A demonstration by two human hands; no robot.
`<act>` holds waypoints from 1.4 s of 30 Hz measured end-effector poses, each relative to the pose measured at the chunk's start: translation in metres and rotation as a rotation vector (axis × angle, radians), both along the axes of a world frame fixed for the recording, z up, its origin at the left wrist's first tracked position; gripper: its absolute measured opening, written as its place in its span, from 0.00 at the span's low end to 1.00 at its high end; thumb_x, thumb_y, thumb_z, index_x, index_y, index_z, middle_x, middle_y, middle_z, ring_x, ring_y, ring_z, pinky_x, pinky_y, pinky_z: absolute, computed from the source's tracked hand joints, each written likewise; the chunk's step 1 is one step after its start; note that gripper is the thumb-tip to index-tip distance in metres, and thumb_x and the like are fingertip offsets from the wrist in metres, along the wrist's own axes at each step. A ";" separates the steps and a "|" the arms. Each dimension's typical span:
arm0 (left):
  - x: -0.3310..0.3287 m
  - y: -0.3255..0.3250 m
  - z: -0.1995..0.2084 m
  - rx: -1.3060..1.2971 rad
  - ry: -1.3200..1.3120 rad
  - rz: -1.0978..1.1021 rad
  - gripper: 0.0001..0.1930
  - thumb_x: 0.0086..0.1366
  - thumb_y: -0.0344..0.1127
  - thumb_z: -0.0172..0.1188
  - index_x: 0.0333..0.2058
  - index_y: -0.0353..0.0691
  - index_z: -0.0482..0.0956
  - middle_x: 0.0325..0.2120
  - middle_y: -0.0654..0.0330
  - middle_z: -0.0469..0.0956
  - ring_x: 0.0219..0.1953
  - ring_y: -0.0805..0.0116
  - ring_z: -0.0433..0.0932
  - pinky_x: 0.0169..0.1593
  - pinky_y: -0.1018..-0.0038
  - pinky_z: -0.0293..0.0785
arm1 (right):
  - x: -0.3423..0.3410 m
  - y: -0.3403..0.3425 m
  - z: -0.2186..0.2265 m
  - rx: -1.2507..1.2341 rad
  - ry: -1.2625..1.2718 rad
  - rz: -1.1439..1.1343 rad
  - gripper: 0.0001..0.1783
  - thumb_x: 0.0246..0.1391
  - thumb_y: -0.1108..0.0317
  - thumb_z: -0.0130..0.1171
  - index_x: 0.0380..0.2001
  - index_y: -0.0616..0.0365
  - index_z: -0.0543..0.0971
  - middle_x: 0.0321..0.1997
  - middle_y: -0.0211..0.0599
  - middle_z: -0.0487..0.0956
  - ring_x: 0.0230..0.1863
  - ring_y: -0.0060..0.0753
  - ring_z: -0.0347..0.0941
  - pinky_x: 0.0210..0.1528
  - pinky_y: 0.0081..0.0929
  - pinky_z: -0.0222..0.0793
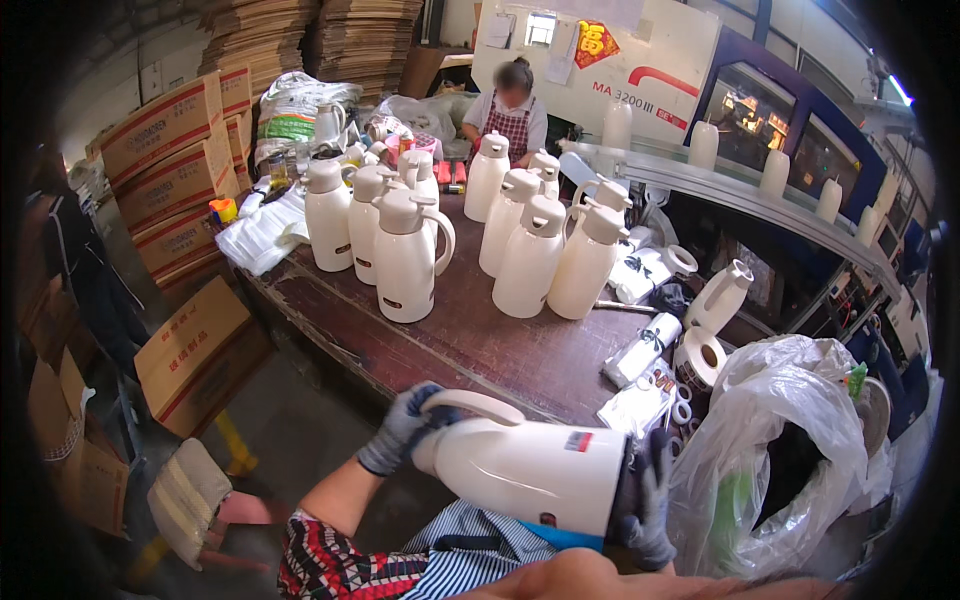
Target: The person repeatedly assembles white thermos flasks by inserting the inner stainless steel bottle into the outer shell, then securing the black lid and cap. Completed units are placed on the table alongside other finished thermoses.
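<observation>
A cream vacuum jug (530, 470) lies sideways across my lap, its handle on top and a small red and grey label on its wall. My left hand (408, 428), in a grey glove, is closed around the lid end by the handle. At the dark base end, my gloved right hand (650, 510) grips the jug, its fingers pressed along the bottom and partly hidden. On the table ahead, several matching jugs stand upright in two groups; the nearest in the left group is a jug (406, 260) with its handle turned right.
A dark red table (450, 350) lies ahead. At its right edge are a tape roll (700, 357), scissors (678, 405) and a clear plastic bag (770, 440). Cartons (200, 350) stand on the left. A co-worker (508, 110) sits across the table.
</observation>
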State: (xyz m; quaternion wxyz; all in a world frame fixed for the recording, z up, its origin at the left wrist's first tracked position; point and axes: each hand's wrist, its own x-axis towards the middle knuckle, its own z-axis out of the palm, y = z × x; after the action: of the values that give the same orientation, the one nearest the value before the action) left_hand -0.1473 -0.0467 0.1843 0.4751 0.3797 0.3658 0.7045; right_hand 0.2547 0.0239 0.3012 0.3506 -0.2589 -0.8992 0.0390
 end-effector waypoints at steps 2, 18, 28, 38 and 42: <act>0.024 0.012 0.017 0.076 0.206 0.059 0.22 0.60 0.40 0.74 0.48 0.35 0.78 0.39 0.60 0.83 0.43 0.69 0.82 0.49 0.71 0.80 | -0.008 0.006 -0.004 -0.144 -0.019 0.030 0.40 0.72 0.45 0.48 0.78 0.53 0.54 0.79 0.49 0.57 0.79 0.46 0.53 0.77 0.46 0.50; 0.059 0.013 0.090 0.206 0.650 0.147 0.17 0.51 0.31 0.75 0.40 0.37 0.83 0.35 0.55 0.83 0.39 0.63 0.84 0.45 0.70 0.80 | 0.005 0.004 -0.034 -0.379 -0.097 -0.028 0.40 0.66 0.51 0.59 0.74 0.56 0.59 0.74 0.44 0.65 0.73 0.44 0.61 0.75 0.44 0.56; 0.071 0.008 0.078 0.257 0.707 0.070 0.20 0.48 0.37 0.77 0.37 0.36 0.82 0.33 0.58 0.81 0.36 0.57 0.82 0.45 0.63 0.81 | 0.026 -0.008 -0.052 -0.445 -0.035 -0.013 0.40 0.63 0.55 0.66 0.72 0.59 0.63 0.71 0.41 0.70 0.70 0.43 0.66 0.74 0.42 0.59; 0.091 -0.013 0.071 0.105 0.714 0.106 0.13 0.55 0.35 0.72 0.37 0.38 0.83 0.33 0.55 0.82 0.36 0.55 0.84 0.46 0.62 0.81 | 0.039 -0.065 -0.085 -0.762 0.794 -0.130 0.52 0.67 0.27 0.40 0.78 0.55 0.52 0.79 0.41 0.58 0.76 0.43 0.57 0.78 0.46 0.49; 0.126 -0.033 0.089 0.669 1.205 0.151 0.12 0.45 0.35 0.71 0.28 0.40 0.79 0.29 0.58 0.80 0.38 0.53 0.84 0.42 0.58 0.80 | 0.088 -0.047 -0.133 -1.404 0.743 0.018 0.40 0.72 0.39 0.45 0.73 0.58 0.61 0.68 0.40 0.73 0.66 0.34 0.69 0.71 0.37 0.64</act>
State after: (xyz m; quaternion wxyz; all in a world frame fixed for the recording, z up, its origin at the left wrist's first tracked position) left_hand -0.0216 -0.0795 0.2735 -0.0039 0.8043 0.3545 0.4769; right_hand 0.3424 -0.0230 0.1681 0.3822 -0.3823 -0.4904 0.6836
